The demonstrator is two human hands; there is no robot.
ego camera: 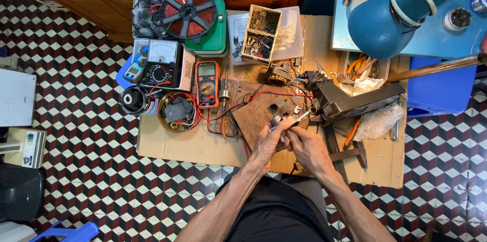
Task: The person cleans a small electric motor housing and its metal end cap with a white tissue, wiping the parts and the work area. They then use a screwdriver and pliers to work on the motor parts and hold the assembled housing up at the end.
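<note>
- left hand [269,143] and right hand [304,145] meet over the cardboard sheet [177,145] on the tiled floor [76,95].
- both are clenched round a small metal part [276,120]; a thin silver tool [300,117] sticks up and right from the fingers, and which hand grips it cannot be told.
- the part sits just above a dark brown board [253,115].
- red leads [228,110] run from an orange meter [207,83] toward the hands.
- left of it: a white-faced analog meter [161,62], a small blue meter [134,72], a round tin [177,111].
- behind: a red coil disc [186,12] on a green box [215,36], and an open cardboard box [262,34] of dark parts beside clear bags [291,34].
- right: a black case [355,101], a blue lamp [390,19].
</note>
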